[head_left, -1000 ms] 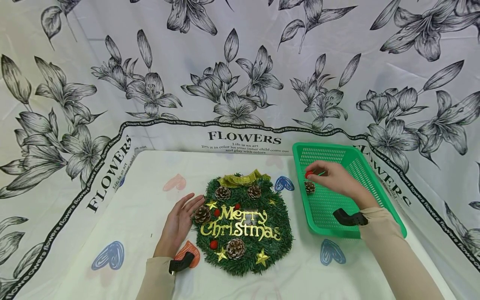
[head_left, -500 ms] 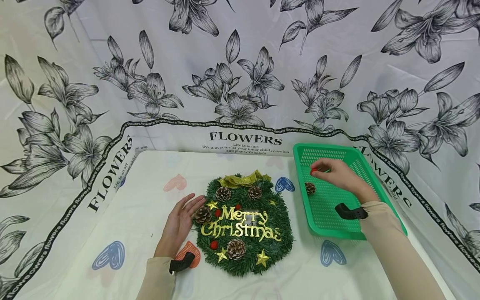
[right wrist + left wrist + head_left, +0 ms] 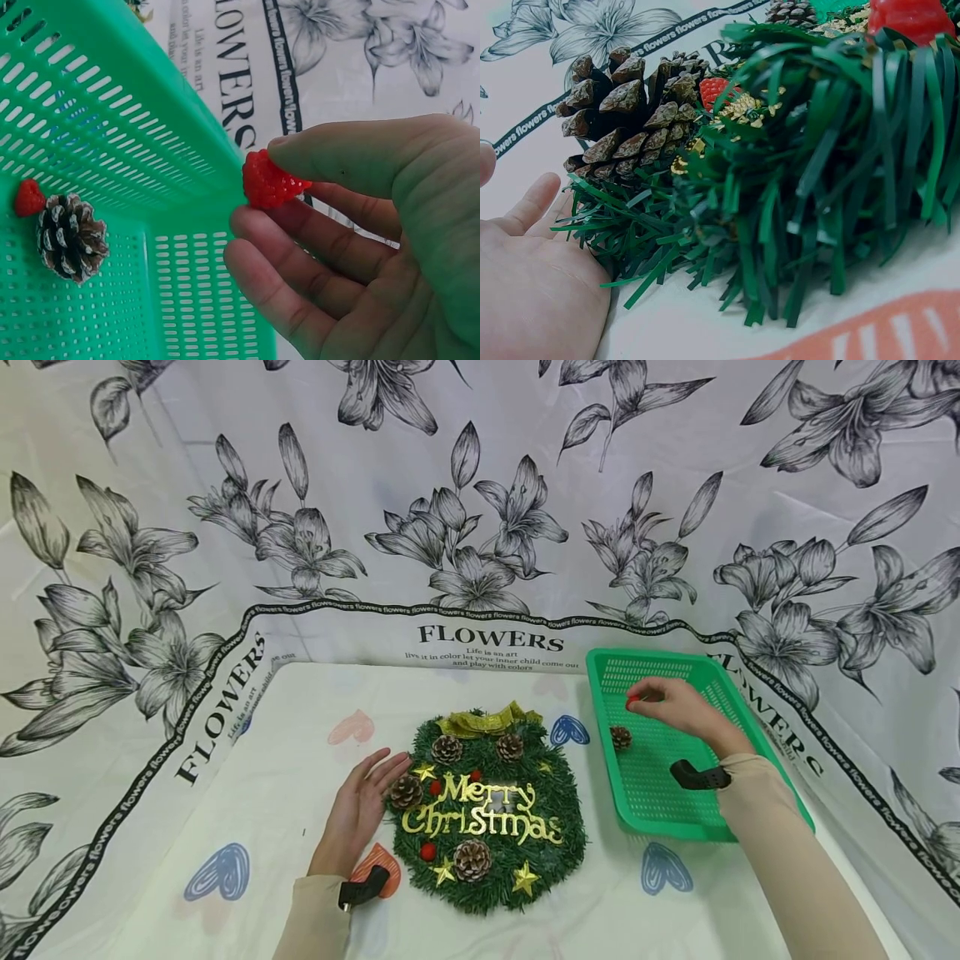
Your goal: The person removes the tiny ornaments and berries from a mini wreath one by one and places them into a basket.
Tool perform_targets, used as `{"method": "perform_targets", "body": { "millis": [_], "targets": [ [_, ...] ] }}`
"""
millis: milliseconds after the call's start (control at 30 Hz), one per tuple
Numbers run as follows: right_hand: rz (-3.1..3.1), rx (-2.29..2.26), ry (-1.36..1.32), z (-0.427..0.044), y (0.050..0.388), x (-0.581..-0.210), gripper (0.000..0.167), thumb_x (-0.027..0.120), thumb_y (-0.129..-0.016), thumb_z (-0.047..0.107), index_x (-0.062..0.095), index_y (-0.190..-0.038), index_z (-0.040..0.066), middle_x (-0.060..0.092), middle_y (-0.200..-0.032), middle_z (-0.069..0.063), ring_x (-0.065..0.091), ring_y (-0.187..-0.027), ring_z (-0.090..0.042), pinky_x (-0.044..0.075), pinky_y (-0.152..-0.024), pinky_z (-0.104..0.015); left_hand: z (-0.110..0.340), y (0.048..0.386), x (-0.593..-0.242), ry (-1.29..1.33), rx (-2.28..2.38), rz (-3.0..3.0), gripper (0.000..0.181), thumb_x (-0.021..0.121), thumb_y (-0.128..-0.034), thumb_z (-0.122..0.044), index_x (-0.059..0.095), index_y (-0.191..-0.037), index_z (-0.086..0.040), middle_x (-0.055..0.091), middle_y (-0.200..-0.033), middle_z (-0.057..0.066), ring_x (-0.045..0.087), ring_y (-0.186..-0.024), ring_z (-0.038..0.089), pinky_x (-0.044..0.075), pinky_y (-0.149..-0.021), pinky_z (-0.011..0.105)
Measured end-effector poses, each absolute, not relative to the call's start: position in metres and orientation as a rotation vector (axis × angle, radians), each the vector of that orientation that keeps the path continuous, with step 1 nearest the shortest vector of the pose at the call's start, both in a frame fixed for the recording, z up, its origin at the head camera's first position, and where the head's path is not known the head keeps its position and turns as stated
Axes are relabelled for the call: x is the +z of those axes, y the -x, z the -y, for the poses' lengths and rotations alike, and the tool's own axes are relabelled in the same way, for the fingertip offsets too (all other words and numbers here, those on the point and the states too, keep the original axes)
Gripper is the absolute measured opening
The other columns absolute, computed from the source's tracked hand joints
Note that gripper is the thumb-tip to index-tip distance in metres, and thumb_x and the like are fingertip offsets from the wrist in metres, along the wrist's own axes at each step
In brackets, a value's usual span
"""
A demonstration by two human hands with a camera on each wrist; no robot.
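My right hand (image 3: 681, 708) is over the green plastic basket (image 3: 617, 789), pinching a red artificial raspberry (image 3: 264, 181) between thumb and fingers. Down in the basket, a pinecone (image 3: 71, 238) and another red raspberry (image 3: 29, 197) lie side by side. A green tinsel wreath (image 3: 495, 887) with gold "Merry Christmas" lettering (image 3: 483, 821) lies flat on the table. At its left edge rests my left hand (image 3: 358, 810), fingers extended and palm turned toward the wreath. Close by those fingers is a pinecone (image 3: 626, 120) on the wreath; whether they touch it I cannot tell.
The wreath also carries a gold bow (image 3: 483, 722), a gold star (image 3: 525, 877) and several pinecones and berries. A white cloth with printed hearts (image 3: 217, 872) covers the table. Behind hangs a flower-printed curtain (image 3: 480, 560).
My right hand has shifted slightly right and toward the back, still pinching the raspberry. The left hand and the wreath stay in place.
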State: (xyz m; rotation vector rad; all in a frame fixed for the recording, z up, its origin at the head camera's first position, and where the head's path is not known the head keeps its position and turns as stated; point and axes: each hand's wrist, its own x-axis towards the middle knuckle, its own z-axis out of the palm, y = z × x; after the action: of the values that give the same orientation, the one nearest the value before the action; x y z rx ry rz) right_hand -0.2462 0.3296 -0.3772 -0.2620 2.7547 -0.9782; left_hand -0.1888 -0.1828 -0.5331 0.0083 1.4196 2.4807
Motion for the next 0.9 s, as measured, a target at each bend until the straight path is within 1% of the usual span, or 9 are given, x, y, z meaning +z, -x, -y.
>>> {"method": "perform_targets", "body": {
  "millis": [100, 300, 367, 500, 633, 733, 900],
  "targets": [
    [-2.751, -0.978, 0.25, -0.33, 0.249, -0.378, 0.032, 0.064, -0.102, 0.027, 0.065, -0.127, 0.007, 0.071, -0.119, -0.016, 0.067, -0.108, -0.031, 0.054, -0.091, -0.051, 0.183, 0.188, -0.533, -0.015, 2.482, -1.417, 0.065, 0.031, -0.1114, -0.046, 0.016, -0.161, -0.006, 0.033, -0.164, 0.019, 0.051, -0.141, 0.016, -0.017, -0.125, 0.055],
    [-2.743, -0.977, 0.243, -0.334, 0.252, -0.382, 0.03, 0.064, -0.102, 0.026, 0.065, -0.125, 0.007, 0.071, -0.119, -0.017, 0.066, -0.11, -0.035, 0.055, -0.09, -0.048, 0.184, 0.188, -0.532, -0.01, 2.479, -1.412, 0.062, 0.027, -0.1124, -0.044, 0.016, -0.161, -0.006, 0.031, -0.164, 0.019, 0.049, -0.143, 0.018, -0.022, -0.122, 0.056],
    [-2.735, -0.986, 0.244, -0.336, 0.253, -0.384, 0.031, 0.064, -0.102, 0.026, 0.065, -0.125, 0.006, 0.071, -0.12, -0.017, 0.065, -0.113, -0.037, 0.055, -0.092, -0.049, 0.184, 0.189, -0.532, -0.01, 2.478, -1.412, 0.061, 0.026, -0.1127, -0.043, 0.016, -0.161, -0.006, 0.031, -0.165, 0.019, 0.048, -0.144, 0.019, -0.022, -0.122, 0.056],
    [-2.728, -0.991, 0.229, -0.338, 0.254, -0.388, 0.032, 0.064, -0.102, 0.025, 0.064, -0.126, 0.005, 0.07, -0.121, -0.017, 0.066, -0.111, -0.033, 0.055, -0.091, -0.047, 0.183, 0.189, -0.532, -0.014, 2.476, -1.419, 0.061, 0.026, -0.1128, -0.043, 0.016, -0.161, -0.006, 0.031, -0.165, 0.02, 0.047, -0.144, 0.019, -0.02, -0.123, 0.056],
    [-2.73, -0.983, 0.218, -0.34, 0.256, -0.394, 0.032, 0.064, -0.102, 0.025, 0.065, -0.126, 0.004, 0.07, -0.12, -0.017, 0.067, -0.106, -0.026, 0.056, -0.088, -0.041, 0.183, 0.188, -0.531, -0.016, 2.468, -1.43, 0.061, 0.026, -0.1128, -0.043, 0.016, -0.161, -0.006, 0.033, -0.164, 0.019, 0.049, -0.143, 0.017, -0.019, -0.123, 0.057],
    [-2.727, -0.985, 0.212, -0.34, 0.257, -0.397, 0.032, 0.064, -0.101, 0.026, 0.065, -0.125, 0.004, 0.07, -0.12, -0.018, 0.067, -0.104, -0.024, 0.057, -0.086, -0.038, 0.183, 0.188, -0.531, -0.016, 2.464, -1.432, 0.061, 0.026, -0.1129, -0.042, 0.015, -0.161, -0.005, 0.034, -0.163, 0.018, 0.051, -0.141, 0.016, -0.02, -0.123, 0.058],
    [-2.696, -0.995, 0.167, -0.339, 0.257, -0.401, 0.034, 0.064, -0.101, 0.028, 0.064, -0.125, 0.005, 0.068, -0.122, -0.019, 0.065, -0.11, -0.035, 0.057, -0.087, -0.04, 0.182, 0.188, -0.529, -0.013, 2.465, -1.432, 0.061, 0.025, -0.113, -0.042, 0.015, -0.161, -0.005, 0.033, -0.163, 0.019, 0.051, -0.141, 0.016, -0.018, -0.123, 0.058]
  ]
}}
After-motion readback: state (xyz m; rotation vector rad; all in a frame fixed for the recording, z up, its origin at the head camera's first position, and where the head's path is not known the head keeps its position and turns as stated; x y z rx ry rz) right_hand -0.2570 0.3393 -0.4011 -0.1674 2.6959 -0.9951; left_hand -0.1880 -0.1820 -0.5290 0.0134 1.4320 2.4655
